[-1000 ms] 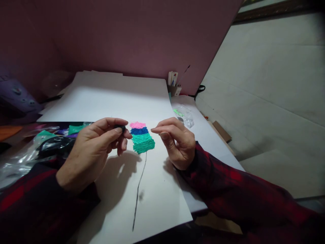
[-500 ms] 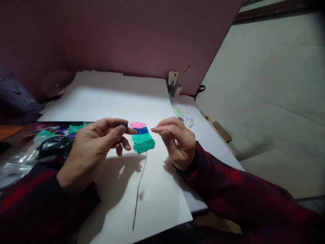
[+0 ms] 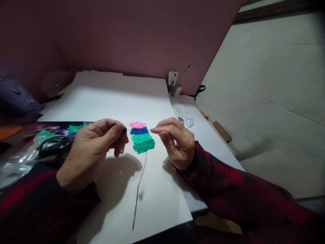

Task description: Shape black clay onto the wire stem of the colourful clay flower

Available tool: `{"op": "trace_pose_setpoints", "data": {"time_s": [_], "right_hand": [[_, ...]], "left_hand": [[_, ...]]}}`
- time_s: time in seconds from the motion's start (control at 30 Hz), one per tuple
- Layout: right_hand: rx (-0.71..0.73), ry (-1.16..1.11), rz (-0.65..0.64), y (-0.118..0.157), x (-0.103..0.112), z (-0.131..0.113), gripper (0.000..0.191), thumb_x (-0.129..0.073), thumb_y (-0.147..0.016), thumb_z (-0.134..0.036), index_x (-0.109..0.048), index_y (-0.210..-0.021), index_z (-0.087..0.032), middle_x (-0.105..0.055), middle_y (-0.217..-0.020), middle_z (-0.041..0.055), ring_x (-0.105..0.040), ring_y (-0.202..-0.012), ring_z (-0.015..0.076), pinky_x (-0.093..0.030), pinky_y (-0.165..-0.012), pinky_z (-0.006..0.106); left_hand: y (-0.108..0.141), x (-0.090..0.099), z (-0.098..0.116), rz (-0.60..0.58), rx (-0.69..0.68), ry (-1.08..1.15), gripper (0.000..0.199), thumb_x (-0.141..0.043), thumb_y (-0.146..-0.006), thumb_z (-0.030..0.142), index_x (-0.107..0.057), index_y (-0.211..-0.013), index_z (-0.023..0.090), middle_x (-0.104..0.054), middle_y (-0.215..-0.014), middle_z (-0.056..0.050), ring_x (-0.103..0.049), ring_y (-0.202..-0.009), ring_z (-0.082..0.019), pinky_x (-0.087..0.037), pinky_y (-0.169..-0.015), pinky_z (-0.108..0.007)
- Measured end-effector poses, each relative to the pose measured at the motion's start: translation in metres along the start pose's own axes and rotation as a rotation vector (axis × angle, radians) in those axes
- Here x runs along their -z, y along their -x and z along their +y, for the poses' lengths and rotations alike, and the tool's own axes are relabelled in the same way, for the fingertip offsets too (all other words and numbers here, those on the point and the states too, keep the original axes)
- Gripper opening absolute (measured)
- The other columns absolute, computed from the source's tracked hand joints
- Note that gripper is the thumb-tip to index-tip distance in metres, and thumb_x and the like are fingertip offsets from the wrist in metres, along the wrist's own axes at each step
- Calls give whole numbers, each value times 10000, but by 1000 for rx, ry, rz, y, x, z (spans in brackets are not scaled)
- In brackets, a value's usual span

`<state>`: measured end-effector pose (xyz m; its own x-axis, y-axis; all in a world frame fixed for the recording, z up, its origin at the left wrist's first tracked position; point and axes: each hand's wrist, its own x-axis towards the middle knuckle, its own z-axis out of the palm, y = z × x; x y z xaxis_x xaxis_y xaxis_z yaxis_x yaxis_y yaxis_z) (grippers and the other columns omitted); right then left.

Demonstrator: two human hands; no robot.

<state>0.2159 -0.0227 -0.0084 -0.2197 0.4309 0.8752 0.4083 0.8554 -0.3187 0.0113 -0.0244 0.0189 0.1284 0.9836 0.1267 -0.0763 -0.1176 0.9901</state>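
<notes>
Left hand [image 3: 88,149] raised over the paper [image 3: 165,200], thumb and forefinger pinching a small black lump [image 3: 124,130], its dark end showing past the thumb; other fingers curled beneath. Right hand [image 3: 179,144] opposite, forefinger reaching toward the left, thumb tucked close under it; cannot tell whether the tips grip anything. Hands well apart, the banded patch [image 3: 143,138] between them on the paper: pink at the far end, then blue, then two greens, all rough-textured. A thin black line [image 3: 138,189] runs from the patch toward the near edge, a grey smudge [image 3: 141,195] just beside it. Clear plastic bags [image 3: 22,164] lie left of the paper; a pen holder [image 3: 174,89] stands by the pink wall [image 3: 132,37].
</notes>
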Motion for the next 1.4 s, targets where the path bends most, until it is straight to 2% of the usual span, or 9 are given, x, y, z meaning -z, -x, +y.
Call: {"op": "trace_pose_setpoints", "data": {"time_s": [0.13,0.37,0.47,0.67,0.9,1.03,1.17,1.4], "right_hand": [[6,-6,0,1,-1,0,177,-505,-921,-163,-673,-976,-164,-641,-907,62,-628,-814,143,-565,-695,330],[7,5,-20,0,0,1,181,-501,-922,-158,-669,-988,-171,-639,-919,60,-625,-817,145,-564,-700,332],[8,7,-29,0,0,1,180,-502,-921,-157,-667,-991,-169,-638,-924,62,-626,-822,148,-564,-705,334],[8,-5,-38,0,0,1,182,-496,-925,-165,-666,-992,-172,-636,-918,58,-621,-824,141,-559,-700,325],[6,-30,-50,0,0,2,181,-508,-915,-146,-672,-991,-143,-632,-918,70,-618,-819,138,-549,-695,317],[16,-25,-53,0,-1,2,184,-504,-917,-149,-671,-996,-151,-633,-917,68,-618,-818,138,-550,-688,316],[25,-28,-59,0,-1,2,185,-507,-913,-131,-677,-982,-108,-631,-911,87,-619,-826,139,-545,-695,308],[12,-33,-72,0,-1,1,188,-497,-922,-150,-674,-982,-134,-632,-920,78,-615,-827,138,-551,-700,315]], "left_hand": [[2,-1,2,11,-7,0,189,-642,-836,272,-625,-670,181,-594,-584,2,-484,-487,-94,-394,-454,-200],[-2,-1,-3,48,-2,30,85,-686,-798,256,-682,-786,172,-678,-767,-44,-528,-538,-114,-419,-460,-221],[-2,-1,-4,58,16,44,121,-689,-794,273,-706,-858,171,-697,-832,-59,-555,-571,-125,-438,-476,-224],[0,-1,-2,17,15,30,173,-629,-842,282,-737,-904,162,-659,-612,-46,-562,-558,-132,-440,-500,-212],[-1,-3,-4,20,8,51,61,-733,-730,203,-720,-783,176,-684,-686,-43,-627,-621,-161,-468,-490,-217],[-2,-4,-4,-1,0,68,114,-771,-673,164,-692,-756,174,-699,-732,-42,-622,-592,-149,-465,-473,-216],[-2,-3,-3,0,2,62,170,-773,-662,145,-660,-785,171,-694,-709,-35,-616,-581,-148,-456,-462,-215],[-4,0,-5,-43,10,-6,267,-745,-736,189,-679,-993,168,-706,-755,-38,-618,-626,-140,-457,-480,-203]]}}
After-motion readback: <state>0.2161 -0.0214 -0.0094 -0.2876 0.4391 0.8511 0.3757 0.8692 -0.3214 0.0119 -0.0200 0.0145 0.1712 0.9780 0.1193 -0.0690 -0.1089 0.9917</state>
